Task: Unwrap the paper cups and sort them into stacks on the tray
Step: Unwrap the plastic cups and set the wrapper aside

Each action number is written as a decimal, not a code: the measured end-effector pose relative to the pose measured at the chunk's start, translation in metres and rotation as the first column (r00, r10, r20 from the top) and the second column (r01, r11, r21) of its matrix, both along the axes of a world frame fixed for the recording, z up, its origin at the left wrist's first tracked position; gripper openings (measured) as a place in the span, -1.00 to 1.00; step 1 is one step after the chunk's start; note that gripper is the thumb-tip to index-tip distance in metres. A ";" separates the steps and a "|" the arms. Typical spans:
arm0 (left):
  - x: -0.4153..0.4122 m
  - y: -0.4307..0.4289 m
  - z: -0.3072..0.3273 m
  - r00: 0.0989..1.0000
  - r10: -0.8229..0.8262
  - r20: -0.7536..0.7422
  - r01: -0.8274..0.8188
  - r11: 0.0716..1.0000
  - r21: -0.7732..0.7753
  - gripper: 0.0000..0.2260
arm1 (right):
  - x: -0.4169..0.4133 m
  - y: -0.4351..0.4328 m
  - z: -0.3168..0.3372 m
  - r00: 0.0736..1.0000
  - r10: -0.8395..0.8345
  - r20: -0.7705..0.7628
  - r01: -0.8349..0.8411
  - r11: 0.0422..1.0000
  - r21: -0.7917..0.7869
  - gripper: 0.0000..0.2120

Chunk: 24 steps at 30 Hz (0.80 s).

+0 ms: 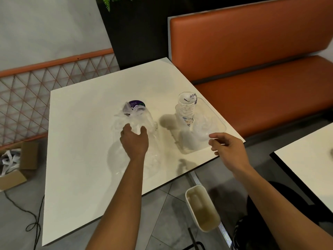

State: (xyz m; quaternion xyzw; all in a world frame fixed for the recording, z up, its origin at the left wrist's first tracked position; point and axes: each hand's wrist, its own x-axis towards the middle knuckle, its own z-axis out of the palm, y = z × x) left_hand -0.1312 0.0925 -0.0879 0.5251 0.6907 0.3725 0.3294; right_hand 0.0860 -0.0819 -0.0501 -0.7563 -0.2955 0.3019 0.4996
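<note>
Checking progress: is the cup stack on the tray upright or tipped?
Upright: the cup stack stands rims up on the tray.

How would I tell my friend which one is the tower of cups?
Find the white table beside the orange bench. On its right side, nearest the bench, lies a pale tray, and the cup stack stands upright on it. Unlike the crumpled wrapped bundle at the table's middle, it is unwrapped and tall, with ringed rims.

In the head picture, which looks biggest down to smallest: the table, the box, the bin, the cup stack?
1. table
2. box and bin: about alike, and the box is cut off at the edge, so I won't rank them
3. cup stack, smallest
</note>
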 end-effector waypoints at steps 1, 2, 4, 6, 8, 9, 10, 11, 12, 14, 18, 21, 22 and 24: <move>0.005 -0.005 0.003 1.000 0.008 0.026 -0.010 0.994 0.106 -0.53 | 0.004 0.002 0.000 1.000 -0.016 0.009 0.016 1.000 0.003 -0.83; 0.012 -0.009 0.005 0.998 -0.014 0.066 0.001 0.982 0.188 -0.58 | 0.008 0.004 0.000 0.999 -0.035 0.020 0.034 0.999 0.008 -0.84; 0.030 -0.015 0.013 0.979 -0.140 0.145 0.101 0.963 0.249 -0.66 | 0.015 0.012 0.002 0.995 -0.081 0.056 0.080 0.997 0.009 -0.83; 0.050 -0.020 0.020 0.938 -0.319 0.138 0.282 0.931 0.231 -0.72 | 0.023 0.021 0.004 0.989 -0.117 0.094 0.118 0.993 0.002 -0.74; 0.071 -0.025 0.026 0.862 -0.503 0.062 0.488 0.857 0.166 -0.66 | 0.031 0.030 0.006 0.983 -0.126 0.134 0.130 0.991 -0.026 -0.65; 0.082 -0.026 0.027 0.816 -0.578 -0.002 0.574 0.810 0.116 -0.57 | 0.036 0.034 0.004 0.980 -0.116 0.160 0.126 0.990 -0.056 -0.61; 0.094 -0.027 0.028 0.767 -0.636 -0.076 0.641 0.766 0.055 -0.45 | 0.040 0.038 0.001 0.978 -0.093 0.185 0.113 0.989 -0.100 -0.58; 0.105 -0.028 0.027 0.718 -0.677 -0.162 0.684 0.729 -0.016 -0.34 | 0.043 0.042 -0.001 0.976 -0.061 0.208 0.094 0.984 -0.152 -0.54; 0.115 -0.027 0.026 0.667 -0.701 -0.254 0.707 0.703 -0.083 -0.25 | 0.045 0.046 -0.003 0.974 -0.024 0.225 0.072 0.976 -0.208 -0.50; 0.133 -0.025 0.024 0.573 -0.714 -0.402 0.718 0.674 -0.173 -0.18 | 0.047 0.054 -0.007 0.976 0.045 0.214 0.021 0.955 -0.295 -0.44; 0.152 -0.021 0.023 0.452 -0.726 -0.518 0.742 0.629 -0.234 -0.19 | 0.050 0.063 -0.009 0.991 0.120 0.065 -0.090 0.933 -0.349 -0.45; 0.158 -0.022 0.024 0.404 -0.734 -0.546 0.743 0.611 -0.271 -0.27 | 0.051 0.062 -0.011 0.993 0.120 0.019 -0.107 0.935 -0.338 -0.49; 0.159 -0.022 0.024 0.408 -0.723 -0.557 0.744 0.617 -0.256 -0.31 | 0.052 0.061 -0.011 0.994 0.111 0.008 -0.102 0.941 -0.323 -0.51; 0.160 -0.022 0.025 0.453 -0.696 -0.558 0.743 0.640 -0.196 -0.41 | 0.054 0.059 -0.011 0.995 0.097 -0.002 -0.094 0.956 -0.279 -0.57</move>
